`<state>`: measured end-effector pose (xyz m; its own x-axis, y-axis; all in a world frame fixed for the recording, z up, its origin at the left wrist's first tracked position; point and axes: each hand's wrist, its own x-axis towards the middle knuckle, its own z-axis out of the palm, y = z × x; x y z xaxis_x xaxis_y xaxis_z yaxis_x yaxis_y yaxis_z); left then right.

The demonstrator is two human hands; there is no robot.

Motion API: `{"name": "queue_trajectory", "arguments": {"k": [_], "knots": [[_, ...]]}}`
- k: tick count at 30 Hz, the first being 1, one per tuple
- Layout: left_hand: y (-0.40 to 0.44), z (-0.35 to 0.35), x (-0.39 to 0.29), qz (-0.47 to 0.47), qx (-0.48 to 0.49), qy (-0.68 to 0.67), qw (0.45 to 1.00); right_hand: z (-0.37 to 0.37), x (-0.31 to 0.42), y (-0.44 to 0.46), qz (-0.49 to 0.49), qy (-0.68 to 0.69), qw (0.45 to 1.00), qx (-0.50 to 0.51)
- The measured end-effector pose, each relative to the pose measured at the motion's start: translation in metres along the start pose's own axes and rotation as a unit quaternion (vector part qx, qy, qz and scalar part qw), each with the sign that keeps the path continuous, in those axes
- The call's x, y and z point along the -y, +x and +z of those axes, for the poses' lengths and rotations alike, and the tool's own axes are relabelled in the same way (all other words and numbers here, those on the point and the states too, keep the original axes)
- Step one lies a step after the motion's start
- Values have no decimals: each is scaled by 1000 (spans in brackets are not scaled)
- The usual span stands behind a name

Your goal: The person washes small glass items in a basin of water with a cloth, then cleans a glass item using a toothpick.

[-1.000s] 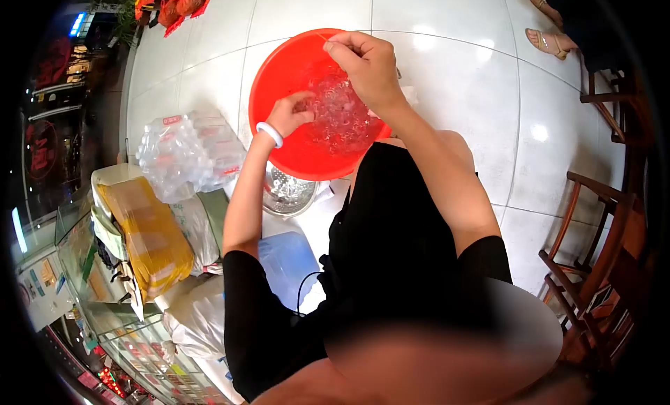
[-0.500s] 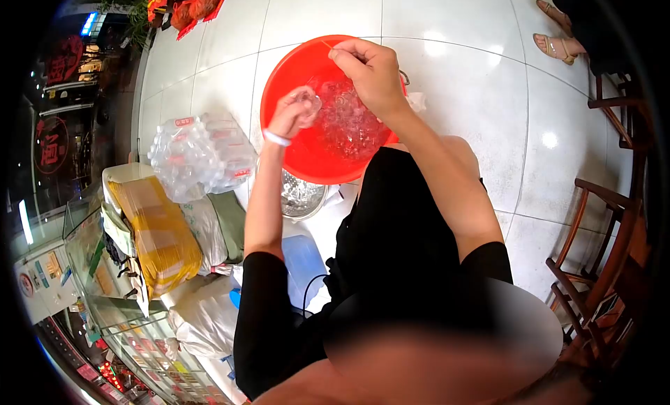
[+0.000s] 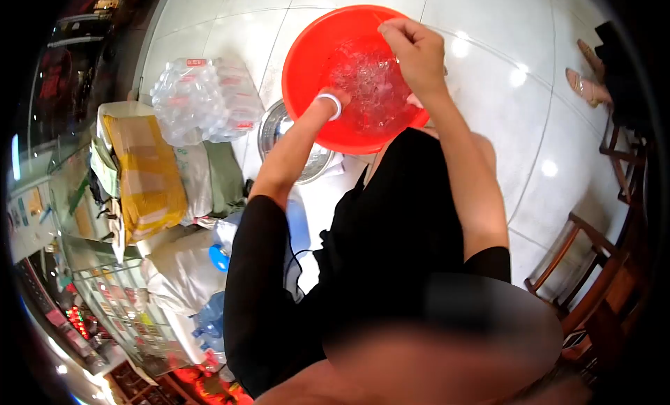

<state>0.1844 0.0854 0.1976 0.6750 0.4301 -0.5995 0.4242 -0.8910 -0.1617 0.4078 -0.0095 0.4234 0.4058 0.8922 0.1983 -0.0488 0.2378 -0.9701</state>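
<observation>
A round red basin (image 3: 299, 63) stands on the floor before me, with a heap of small clear, shiny pieces (image 3: 373, 84) in it; their kind is hard to make out. My left hand (image 3: 339, 96), with a white band at the wrist, reaches down inside the basin at the heap's edge. Its fingers are hidden. Over the basin's far right rim, my right hand (image 3: 417, 53) is closed in a pinch. A faint, thin, orange stick-like thing shows at its fingertips.
A metal bowl with holes (image 3: 271, 129) sits left of the basin, partly behind my left forearm. Further left are wrapped clear bottles (image 3: 206, 101) and a yellow-taped box (image 3: 146, 175). Wooden chairs (image 3: 579, 258) stand at the right, and a person's sandalled foot (image 3: 586, 87) is beyond.
My left hand, which held a small clear piece above the basin, has lowered into it. My right hand stays pinched above the rim. The whole view has shifted.
</observation>
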Motion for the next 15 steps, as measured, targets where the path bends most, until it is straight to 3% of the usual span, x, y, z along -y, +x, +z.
{"name": "queue_trajectory", "arguments": {"k": [1,2,3,4,5,6,7,8,10,11,15], "knots": [[-29,-57,-24,-101,-6,-199,975,0,-9,-3,-11,-36,999,-11],[-29,-52,-27,-109,-90,-271,952,-3,-12,-2,-24,-69,996,-43],[-36,-68,-20,-72,-81,-514,851,-1,-6,-2,-23,-29,999,-33],[-53,-86,-22,-42,-56,-728,682,-6,-4,-4,-22,-35,998,-37],[-70,-99,-22,30,-63,-851,520,-6,-4,-4,-6,-42,999,-24],[-83,-112,-19,107,-71,-931,342,-4,-3,1,3,-47,999,-13],[-93,-120,-23,115,-70,-971,195,-3,-7,4,5,-40,999,-20],[-99,-124,-20,192,-58,-963,182,-2,-10,6,-12,-32,999,-15],[-113,-132,-28,174,-75,-973,134,-3,-12,7,33,-17,999,-29],[-117,-137,-33,206,-59,-974,79,-3,-9,5,24,-14,999,-20],[-136,-155,-44,250,-58,-961,103,-3,-10,-2,32,-10,999,-2]]}}
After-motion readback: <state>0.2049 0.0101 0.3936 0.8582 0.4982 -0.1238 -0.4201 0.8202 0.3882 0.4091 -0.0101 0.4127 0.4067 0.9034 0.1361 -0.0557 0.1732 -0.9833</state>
